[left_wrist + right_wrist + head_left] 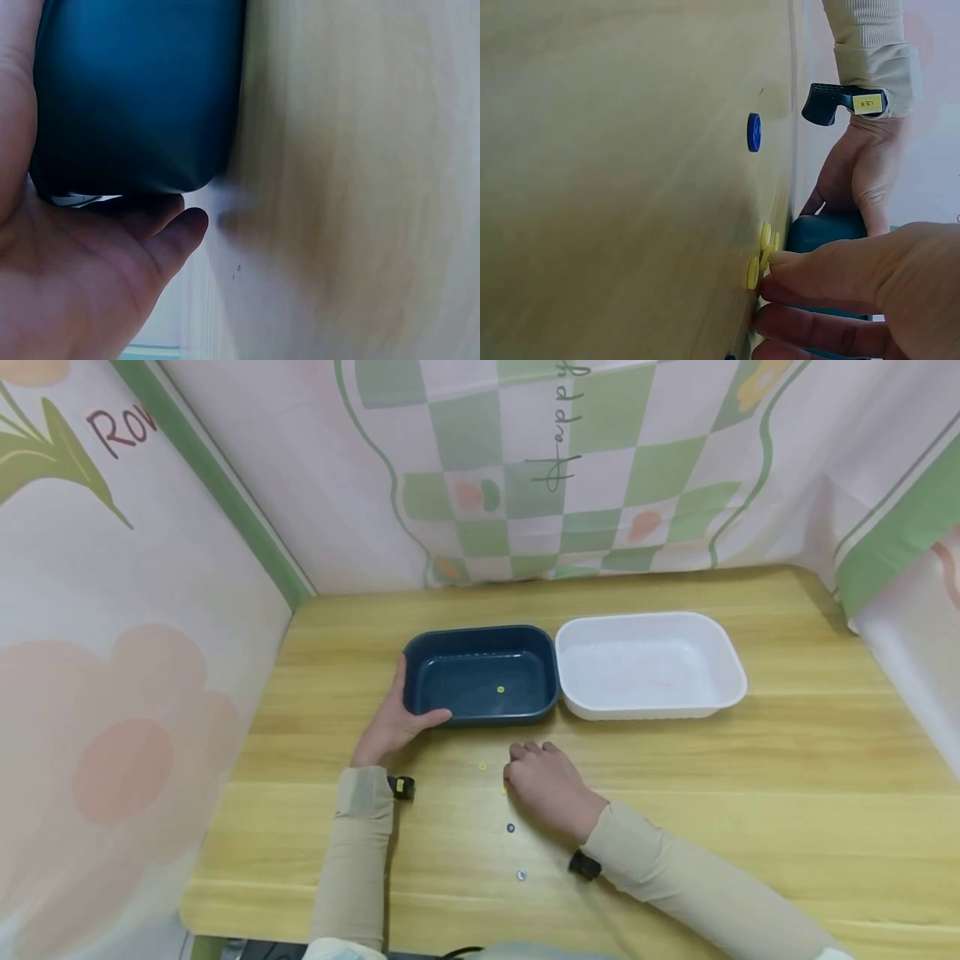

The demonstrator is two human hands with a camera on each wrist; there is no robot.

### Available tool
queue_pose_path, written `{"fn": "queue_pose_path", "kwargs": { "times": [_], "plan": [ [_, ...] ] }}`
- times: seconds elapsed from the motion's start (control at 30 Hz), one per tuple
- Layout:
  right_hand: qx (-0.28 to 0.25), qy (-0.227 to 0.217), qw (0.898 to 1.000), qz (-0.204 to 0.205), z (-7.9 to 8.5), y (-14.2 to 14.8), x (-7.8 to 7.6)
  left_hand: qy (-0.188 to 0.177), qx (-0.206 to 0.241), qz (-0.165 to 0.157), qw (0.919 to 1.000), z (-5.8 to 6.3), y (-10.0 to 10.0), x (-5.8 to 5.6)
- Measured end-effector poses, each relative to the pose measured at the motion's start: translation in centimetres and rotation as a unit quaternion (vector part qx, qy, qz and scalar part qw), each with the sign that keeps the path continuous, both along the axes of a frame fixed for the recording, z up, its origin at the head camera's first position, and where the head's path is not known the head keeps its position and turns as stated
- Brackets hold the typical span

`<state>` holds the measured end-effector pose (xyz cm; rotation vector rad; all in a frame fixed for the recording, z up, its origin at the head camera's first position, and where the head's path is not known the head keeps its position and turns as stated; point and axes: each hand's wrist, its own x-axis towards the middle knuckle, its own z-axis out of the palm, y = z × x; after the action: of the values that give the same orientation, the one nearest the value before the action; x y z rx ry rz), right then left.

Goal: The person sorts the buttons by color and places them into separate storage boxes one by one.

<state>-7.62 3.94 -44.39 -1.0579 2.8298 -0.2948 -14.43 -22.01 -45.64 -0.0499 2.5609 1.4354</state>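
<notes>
My left hand (pixel 393 718) grips the left end of a dark blue plastic basin (pixel 480 718), thumb along the front rim and the other fingers at the end wall. One small yellow button (pixel 501 689) lies inside this basin. Just in front of it, my right hand (pixel 551 785) is low over the table with fingers bent down. In the right wrist view its thumb and fingertip pinch a tilted yellow button (pixel 766 259), with other yellow buttons (pixel 753 273) close around it. Nearer me on the table lie a dark blue button (pixel 511 828) and a pale one (pixel 521 876).
A white basin (pixel 652 712) stands right beside the blue one, their rims meeting. Both are on a wood-grain table (pixel 810 760). Patterned cloth (pixel 487 485) hangs behind the table's back edge and along the sides. Each wrist wears a black camera (pixel 585 865).
</notes>
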Motion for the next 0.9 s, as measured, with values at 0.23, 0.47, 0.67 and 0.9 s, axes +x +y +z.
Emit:
{"fn": "queue_pose_path", "kwargs": {
  "times": [0.23, 0.47, 0.67, 0.9],
  "plan": [
    [0.014, 0.003, 1.000, 0.009, 0.07, -0.23, 0.36, -0.001, -0.005, -0.003, 1.0000, 0.07, -0.03, 0.03],
    [0.024, 0.056, 0.998, 0.019, -0.04, -0.35, 0.68, 0.004, -0.004, -0.003, 1.0000, 0.14, 0.04, 0.00],
    [0.045, 0.054, 0.997, 0.019, 0.02, -0.53, 0.62, 0.003, -0.004, -0.002, 1.0000, 0.12, 0.09, 0.03],
    [0.057, 0.052, 0.997, 0.015, 0.13, -0.61, 0.58, 0.004, -0.001, -0.005, 1.0000, 0.10, 0.05, 0.04]
  ]
}}
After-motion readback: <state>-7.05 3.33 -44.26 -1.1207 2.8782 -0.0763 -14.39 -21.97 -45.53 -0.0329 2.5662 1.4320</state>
